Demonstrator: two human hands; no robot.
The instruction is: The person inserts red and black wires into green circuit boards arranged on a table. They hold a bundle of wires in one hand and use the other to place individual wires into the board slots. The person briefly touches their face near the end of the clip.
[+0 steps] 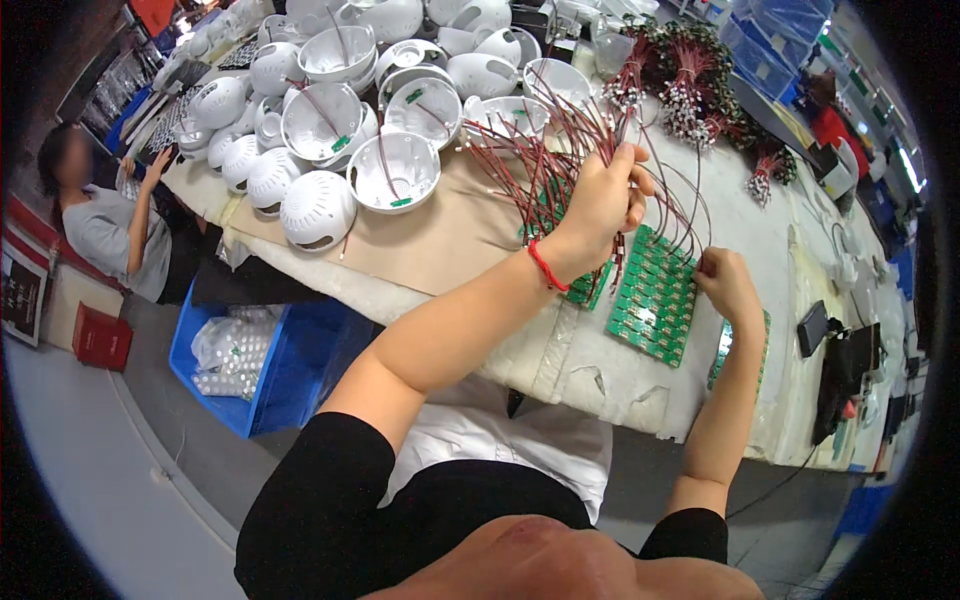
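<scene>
My left hand (605, 200), a red band round its wrist, is curled closed among dark red cable leads (510, 160); strands come out above and below its fingers. Just beyond the table's near edge lies a panel of small green circuit boards (652, 305). Several thin leads arch up from its far edge. At the panel's far right corner my right hand (728, 285) has thumb and fingers pinched together, at the foot of one arching lead. The fingertips partly hide what they grip. Another green panel (590, 285) lies partly under my left forearm and the leads.
White perforated domed shells (318, 210) crowd the table's left and far side, some with a small green board and lead inside. Bundled leads (690, 80) lie at the far right. A blue bin (255, 400) stands below the left edge. Another person (110, 220) is at far left.
</scene>
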